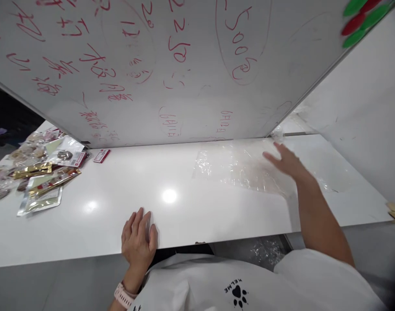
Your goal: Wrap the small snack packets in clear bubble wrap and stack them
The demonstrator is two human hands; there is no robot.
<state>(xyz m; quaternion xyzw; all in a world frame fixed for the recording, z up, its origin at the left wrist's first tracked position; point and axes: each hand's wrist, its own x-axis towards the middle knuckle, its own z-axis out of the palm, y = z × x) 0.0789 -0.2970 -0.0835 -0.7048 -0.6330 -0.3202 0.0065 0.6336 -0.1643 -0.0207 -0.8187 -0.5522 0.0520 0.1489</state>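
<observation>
My left hand (138, 238) lies flat near the front edge of the white table (145, 181), its fingers stretched out and slightly apart. Nothing is held in it. Toward the back right, my right hand (286, 162) is spread open over the table, beside a clear plastic bag (236, 168) that lies flat and wrinkled. Whether the palm touches the plastic or the table I cannot tell. More clear plastic (328, 175) lies to the right of my right forearm.
A whiteboard (197, 86) with red handwriting stands along the table's back. At the left is a pile of small packets (42, 190), with a red-and-white card (102, 155) beside it. Crumpled clear plastic (268, 250) shows below the front edge. A white wall (372, 108) borders the right side.
</observation>
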